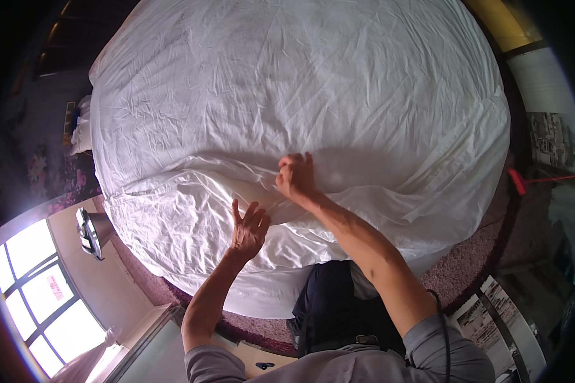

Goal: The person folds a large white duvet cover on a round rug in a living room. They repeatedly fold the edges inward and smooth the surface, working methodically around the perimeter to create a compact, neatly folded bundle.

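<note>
A large round bed under a wrinkled white sheet [287, 86] fills most of the view. Folds of white fabric [187, 191] lie bunched across its near part. My right hand [296, 178], fingers curled, grips a bit of this fabric at the upper edge of the folds, near the middle. Lower and to the left, my left hand [250, 229] rests on the folds with its fingers spread, holding nothing.
Reddish carpet [453, 268] borders the bed. A metal-rimmed object [90, 233] stands at left, near a bright window [38, 297]. On the right lies a red-headed tool [517, 182] with a thin handle. Patterned panels [496, 316] stand at lower right.
</note>
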The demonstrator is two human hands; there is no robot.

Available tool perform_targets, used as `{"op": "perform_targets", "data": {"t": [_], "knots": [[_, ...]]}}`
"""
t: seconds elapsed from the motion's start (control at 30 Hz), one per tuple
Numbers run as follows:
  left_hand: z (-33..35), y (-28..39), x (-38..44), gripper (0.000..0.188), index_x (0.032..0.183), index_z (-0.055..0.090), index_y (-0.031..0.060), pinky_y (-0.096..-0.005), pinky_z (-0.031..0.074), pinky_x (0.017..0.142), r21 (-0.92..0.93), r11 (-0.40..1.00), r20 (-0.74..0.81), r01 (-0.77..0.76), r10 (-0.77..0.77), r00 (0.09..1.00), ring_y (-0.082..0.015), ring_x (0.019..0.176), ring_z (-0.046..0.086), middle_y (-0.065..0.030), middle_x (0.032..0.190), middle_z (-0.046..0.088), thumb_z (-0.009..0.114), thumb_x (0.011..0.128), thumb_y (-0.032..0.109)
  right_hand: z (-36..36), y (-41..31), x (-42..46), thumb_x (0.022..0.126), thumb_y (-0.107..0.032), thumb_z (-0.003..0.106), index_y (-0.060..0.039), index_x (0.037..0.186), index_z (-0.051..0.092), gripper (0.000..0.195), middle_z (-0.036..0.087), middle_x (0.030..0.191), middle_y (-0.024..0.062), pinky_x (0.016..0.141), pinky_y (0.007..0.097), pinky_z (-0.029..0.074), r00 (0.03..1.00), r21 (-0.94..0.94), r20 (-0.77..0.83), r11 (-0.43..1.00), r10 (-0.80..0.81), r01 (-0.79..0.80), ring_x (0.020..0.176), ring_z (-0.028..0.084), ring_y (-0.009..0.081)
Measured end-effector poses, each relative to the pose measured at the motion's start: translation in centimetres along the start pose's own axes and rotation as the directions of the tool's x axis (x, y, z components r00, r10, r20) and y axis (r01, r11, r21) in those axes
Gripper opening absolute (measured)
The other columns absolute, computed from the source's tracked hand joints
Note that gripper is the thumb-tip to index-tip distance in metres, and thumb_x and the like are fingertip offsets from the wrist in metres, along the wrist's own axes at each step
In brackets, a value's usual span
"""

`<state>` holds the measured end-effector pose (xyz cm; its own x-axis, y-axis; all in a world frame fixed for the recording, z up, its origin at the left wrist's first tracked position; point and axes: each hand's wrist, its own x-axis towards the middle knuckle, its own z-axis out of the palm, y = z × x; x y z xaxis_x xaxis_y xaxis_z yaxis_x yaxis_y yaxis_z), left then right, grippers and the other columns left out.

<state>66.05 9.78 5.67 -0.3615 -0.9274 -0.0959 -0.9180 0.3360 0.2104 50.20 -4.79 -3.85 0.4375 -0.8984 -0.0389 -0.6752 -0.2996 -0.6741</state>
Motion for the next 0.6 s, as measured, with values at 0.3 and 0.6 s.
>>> {"op": "perform_targets", "data": {"t": [0.3,0.6], "knots": [[-0.7,-2.2,6.1,0.023,0.108,0.067,0.0106,-0.0724,0.016,0.121,-0.062,0.998,-0.135,-0.004,-0.005,0.991,-0.028,0.118,0.064,-0.0047,0.112,0.067,0.074,0.087,0.007,-3.5,1.3,3.4,0.088,-0.013,0.068,-0.0101,0.087,0.081,0.014,0.07,0.114,0.0005,0.115,0.0565,0.037,0.988,0.032,0.078,0.991,-0.134,0.132,0.118,0.061,0.0257],[-0.6,-4.2,9.8,0.029,0.111,0.078,0.018,-0.0727,0.026,0.117,-0.147,0.981,0.023,0.13,-0.128,0.991,-0.0304,0.131,0.056,-0.0093,0.135,0.062,0.079,0.084,0.008,-5.1,0.9,3.3,0.09,-0.011,0.069,-0.0096,0.082,0.079,0.013,0.07,0.117,0.0028,0.121,0.0582,0.032,0.967,0.075,0.218,0.99,-0.133,0.12,0.12,0.062,0.0262]]}}
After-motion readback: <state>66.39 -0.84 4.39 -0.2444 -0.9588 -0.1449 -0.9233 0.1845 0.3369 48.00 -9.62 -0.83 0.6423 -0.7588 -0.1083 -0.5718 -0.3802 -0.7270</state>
